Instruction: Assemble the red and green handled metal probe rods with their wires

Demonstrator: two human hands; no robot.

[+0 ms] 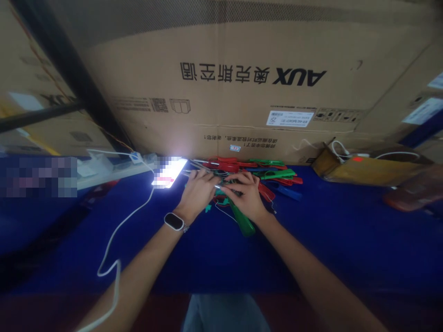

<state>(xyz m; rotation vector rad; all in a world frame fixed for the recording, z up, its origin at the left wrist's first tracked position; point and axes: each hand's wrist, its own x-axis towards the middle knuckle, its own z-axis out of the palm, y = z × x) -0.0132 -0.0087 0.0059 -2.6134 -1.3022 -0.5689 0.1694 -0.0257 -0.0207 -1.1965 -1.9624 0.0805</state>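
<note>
My left hand [200, 190], with a watch [174, 222] on its wrist, reaches over a pile of coloured plastic pieces, fingers bent. Close on its right, my right hand [244, 191] has thumb and fingers pinched together. A small shiny metal piece [217, 186] shows between the two hands, at the right thumb tip. What the left fingers grip is hidden. Under and behind the hands lie red pieces [226, 164], green pieces [279, 174] and a blue piece [289, 191], some with thin metal rods. A green, handle-like piece [244, 223] sticks out below my right hand.
A lit phone [169, 173] stands left of the pile; its white cable [116, 230] crosses the blue table [328, 240]. A large cardboard box [221, 101] walls off the back. At right lie a brown package [360, 170] with white cables and a blurred limb-like shape [415, 191].
</note>
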